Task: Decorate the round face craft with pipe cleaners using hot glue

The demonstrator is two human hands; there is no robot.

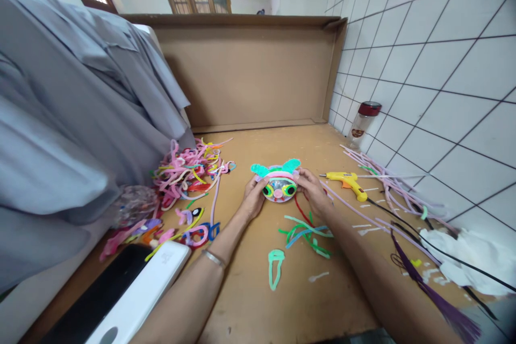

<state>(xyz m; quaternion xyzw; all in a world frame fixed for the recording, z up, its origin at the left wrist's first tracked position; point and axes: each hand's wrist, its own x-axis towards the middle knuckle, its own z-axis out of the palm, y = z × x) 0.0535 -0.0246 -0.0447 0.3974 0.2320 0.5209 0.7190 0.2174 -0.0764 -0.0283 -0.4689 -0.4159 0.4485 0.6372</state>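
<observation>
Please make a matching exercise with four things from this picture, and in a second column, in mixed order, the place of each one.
1. craft face
2. glue gun
3. jar
4. pipe cleaner pile

a. by the tiled wall
b. left of the left hand
c. between both hands
d. right of the right hand

Pairs: 1-c, 2-d, 3-a, 4-b

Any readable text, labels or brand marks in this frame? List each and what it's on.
None can be read.
Jar by the tiled wall: dark label with a mark, too small and blurred.
White power bank at lower left: faint grey marking, not legible.
Yellow glue gun: no visible print.
</observation>
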